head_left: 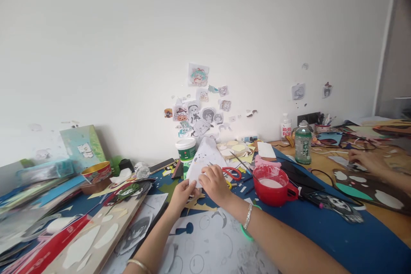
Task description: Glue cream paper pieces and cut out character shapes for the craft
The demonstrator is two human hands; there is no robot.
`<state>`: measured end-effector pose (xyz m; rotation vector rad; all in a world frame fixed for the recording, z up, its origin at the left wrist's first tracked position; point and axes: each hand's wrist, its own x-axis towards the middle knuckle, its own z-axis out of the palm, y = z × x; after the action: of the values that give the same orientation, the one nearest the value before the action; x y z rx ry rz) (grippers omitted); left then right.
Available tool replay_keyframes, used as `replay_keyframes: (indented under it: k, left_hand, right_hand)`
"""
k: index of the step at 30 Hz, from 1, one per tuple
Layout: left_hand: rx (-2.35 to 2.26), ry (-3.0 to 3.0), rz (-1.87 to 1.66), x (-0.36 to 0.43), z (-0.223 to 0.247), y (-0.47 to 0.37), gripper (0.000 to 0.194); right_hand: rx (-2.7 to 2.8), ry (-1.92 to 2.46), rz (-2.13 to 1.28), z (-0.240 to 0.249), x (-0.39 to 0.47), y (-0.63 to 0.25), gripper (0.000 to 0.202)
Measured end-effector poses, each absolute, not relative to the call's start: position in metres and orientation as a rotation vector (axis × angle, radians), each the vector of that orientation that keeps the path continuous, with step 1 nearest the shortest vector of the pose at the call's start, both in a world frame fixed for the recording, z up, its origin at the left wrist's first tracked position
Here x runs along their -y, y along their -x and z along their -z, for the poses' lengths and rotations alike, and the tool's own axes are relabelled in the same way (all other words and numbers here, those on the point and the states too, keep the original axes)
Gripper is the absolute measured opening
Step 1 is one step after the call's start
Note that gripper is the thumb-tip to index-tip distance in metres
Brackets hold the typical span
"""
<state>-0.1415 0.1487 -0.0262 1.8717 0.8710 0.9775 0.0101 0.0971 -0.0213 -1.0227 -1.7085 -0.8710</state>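
Observation:
My left hand is closed in a pinch, thumb toward the right. Close beside it, my right hand has its fingers bent down and pressed together. What lies between the fingertips is too small and hidden to make out. A white paper sheet with dark specks rises just behind both hands; I cannot tell whether they touch it. Red-handled scissors lie right of my right hand. Below my wrists spreads a sheet with printed outlines. A red cup with white contents stands farther right.
A green-and-white tub stands by the wall, a phone to its left. Boards with cut-out shapes and papers crowd the left. At right are a green bottle, a clear bottle and another person's hand.

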Motion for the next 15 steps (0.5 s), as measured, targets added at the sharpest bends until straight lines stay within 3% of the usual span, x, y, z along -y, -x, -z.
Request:
replay_keyframes:
  k: [15]
  left_hand:
    - [-0.992,-2.284,-1.0,-0.136,0.019,0.142,0.027]
  right_hand:
    - [1.793,1.083,0.486,0.03,-0.106,-0.014,0.013]
